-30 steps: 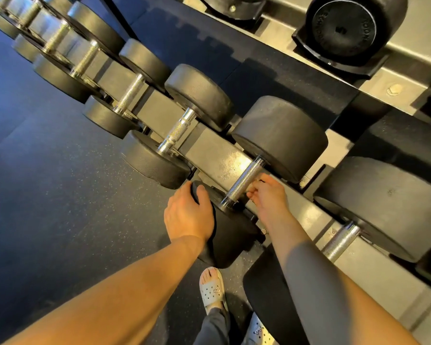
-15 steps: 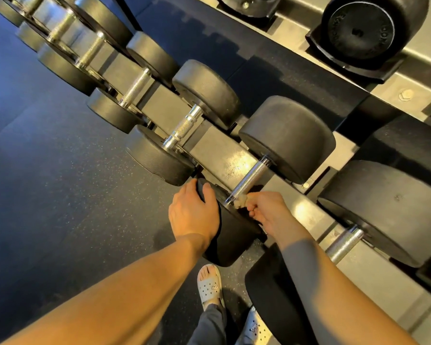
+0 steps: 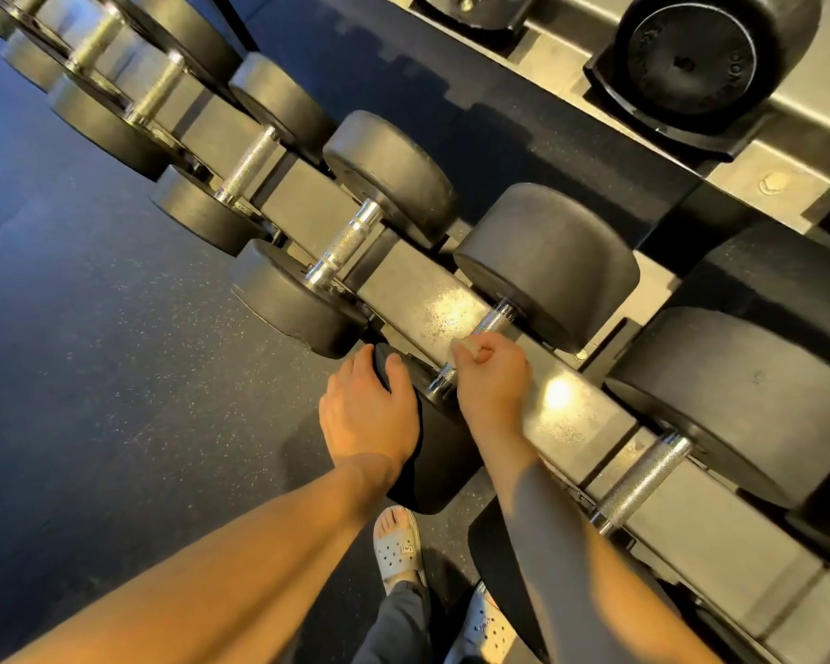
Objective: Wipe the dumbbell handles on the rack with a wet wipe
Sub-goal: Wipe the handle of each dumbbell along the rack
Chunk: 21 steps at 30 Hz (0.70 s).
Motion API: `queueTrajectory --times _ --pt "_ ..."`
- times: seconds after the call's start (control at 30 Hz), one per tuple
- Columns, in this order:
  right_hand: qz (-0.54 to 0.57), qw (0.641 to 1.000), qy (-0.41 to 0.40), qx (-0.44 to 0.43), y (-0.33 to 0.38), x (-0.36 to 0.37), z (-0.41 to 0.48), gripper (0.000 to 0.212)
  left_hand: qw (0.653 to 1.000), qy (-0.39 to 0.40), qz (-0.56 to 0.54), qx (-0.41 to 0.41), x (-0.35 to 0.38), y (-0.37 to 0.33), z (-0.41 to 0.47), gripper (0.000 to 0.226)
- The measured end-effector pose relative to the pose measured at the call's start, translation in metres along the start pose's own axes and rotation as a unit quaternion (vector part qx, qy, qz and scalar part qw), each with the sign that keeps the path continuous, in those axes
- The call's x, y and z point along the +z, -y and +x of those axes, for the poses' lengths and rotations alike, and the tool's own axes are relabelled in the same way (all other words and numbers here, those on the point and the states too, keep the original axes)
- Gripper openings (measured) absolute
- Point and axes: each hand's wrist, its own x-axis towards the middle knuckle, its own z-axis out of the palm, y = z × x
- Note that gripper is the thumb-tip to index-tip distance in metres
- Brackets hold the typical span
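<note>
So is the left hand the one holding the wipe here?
No, the left hand grips the dumbbell's near head, while the right hand pinches the wipe against the handle.

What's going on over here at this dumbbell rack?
A person is wiping dumbbells on the grey metal rack. Their right hand grips a pale wet wipe around the knurled chrome handle of one black rubber dumbbell, near its front end. Their left hand holds that dumbbell's near head, steadying it.
</note>
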Motion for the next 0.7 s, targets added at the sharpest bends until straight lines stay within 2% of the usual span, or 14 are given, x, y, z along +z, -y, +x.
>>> queueTrajectory --times 0.1,0.17,0.3,0.43,0.5,0.57,0.63,0.7 --pt "-0.11 0.988 0.108 0.007 -0.002 -0.01 0.003 0.025 1.0 0.006 -0.001 0.001 -0.001 0.001 0.0 0.059" --pt "-0.111 0.987 0.119 0.017 -0.003 -0.016 0.007 0.024 1.0 0.011 0.002 0.004 -0.002 0.002 0.001 0.067" --pt "0.067 0.99 0.02 0.12 0.002 -0.015 0.02 0.014 1.0 0.014 0.012 0.007 -0.003 0.002 0.001 0.068" --pt "0.138 0.969 -0.127 0.162 0.006 0.006 0.021 0.019 1.0 0.018 0.016 0.004 -0.003 0.002 0.001 0.062" --pt "0.166 0.958 -0.152 0.177 0.009 0.008 0.015 0.023 1.0 0.016 0.014 0.002 -0.002 0.001 0.0 0.06" --pt "0.134 0.968 -0.115 0.176 0.008 0.006 0.007 0.026 1.0 0.022 0.014 0.004 -0.003 0.004 0.003 0.059" --pt "0.038 0.986 -0.019 0.158 0.003 -0.004 0.004 0.029 0.999 0.041 -0.002 0.001 -0.005 0.008 0.004 0.059" --pt "-0.009 0.982 0.047 0.183 0.002 -0.018 0.008 0.036 0.998 0.058 -0.014 0.018 -0.011 0.006 0.008 0.056"
